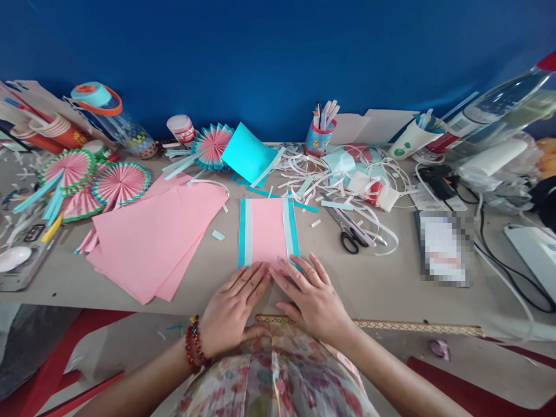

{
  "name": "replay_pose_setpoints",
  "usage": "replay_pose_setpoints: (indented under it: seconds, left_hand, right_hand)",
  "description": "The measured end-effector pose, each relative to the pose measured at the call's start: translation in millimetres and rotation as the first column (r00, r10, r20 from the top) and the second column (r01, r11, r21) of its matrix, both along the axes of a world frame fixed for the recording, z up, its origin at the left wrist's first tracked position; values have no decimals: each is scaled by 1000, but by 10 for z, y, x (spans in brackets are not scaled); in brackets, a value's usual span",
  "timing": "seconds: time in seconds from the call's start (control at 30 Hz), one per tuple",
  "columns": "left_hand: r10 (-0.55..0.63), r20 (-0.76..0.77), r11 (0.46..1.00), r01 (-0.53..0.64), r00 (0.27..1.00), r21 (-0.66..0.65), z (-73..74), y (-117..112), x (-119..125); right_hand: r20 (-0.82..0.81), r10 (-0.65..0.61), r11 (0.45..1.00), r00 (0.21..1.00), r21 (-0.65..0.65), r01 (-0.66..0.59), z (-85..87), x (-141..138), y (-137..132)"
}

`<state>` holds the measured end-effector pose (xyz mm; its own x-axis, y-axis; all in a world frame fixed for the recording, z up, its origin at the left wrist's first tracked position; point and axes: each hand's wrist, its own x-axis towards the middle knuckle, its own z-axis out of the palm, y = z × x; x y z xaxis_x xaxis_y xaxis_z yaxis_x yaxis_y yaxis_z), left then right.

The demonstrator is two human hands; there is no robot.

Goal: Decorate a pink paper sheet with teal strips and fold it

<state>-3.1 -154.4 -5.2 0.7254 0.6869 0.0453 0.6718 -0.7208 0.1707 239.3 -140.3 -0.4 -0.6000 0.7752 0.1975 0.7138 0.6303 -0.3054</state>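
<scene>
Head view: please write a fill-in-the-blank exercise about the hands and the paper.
The left hand and right hand press the near edge of the ____ paper sheet with teal side strips.
The black-handled metal scissors lie to the ____ of that sheet.
A red beaded bracelet circles the ____ wrist.
Missing: pink; right; left.

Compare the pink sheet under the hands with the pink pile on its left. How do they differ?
The pink sheet has teal and white strips along both long edges; the pink pile is plain. The sheet lies straight, its near edge under the left hand and right hand; the pile lies slanted, fanned out, untouched. Both are the same pink and lie flat on the table.
</scene>
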Motion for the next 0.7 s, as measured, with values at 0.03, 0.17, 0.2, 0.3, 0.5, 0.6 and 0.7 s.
replay_pose_setpoints:
  seconds: [0.03, 0.17, 0.2, 0.3, 0.5, 0.6, 0.7]
  left_hand:
    - [0, -8, 1000, 0, 1000, 1, -6, -4, 0]
    - [6, -45, 1000, -6, 999, 4, -23, -18, 1]
    - [6, -57, 1000, -6, 998, 6, -24, -20, 2]
    - [2, -84, 1000, 0, 996, 25, -19, -24, 7]
    - [6, -93, 999, -2, 996, 39, -13, -17, 6]
    - [7, -86, 1000, -5, 996, 22, -19, -17, 5]
    - [16, -74, 1000, -16, 997, 9, -21, -21, 3]
  right_hand:
    - [16, 15, 1000, 1000, -16, -14, -7, -11, 9]
    - [79, 39, 998, 996, -49, -35, -63, 2, 28]
    - [94, 41, 998, 995, -45, -37, -77, 11, 27]
    - [137, 52, 998, 989, -35, -47, -92, 35, 18]
    - [224, 53, 999, 973, -12, -51, -55, 148, 21]
    - [246, 51, 999, 968, -15, -49, -64, 203, 19]
    - [241, 52, 998, 969, -30, -46, -87, 216, 14]
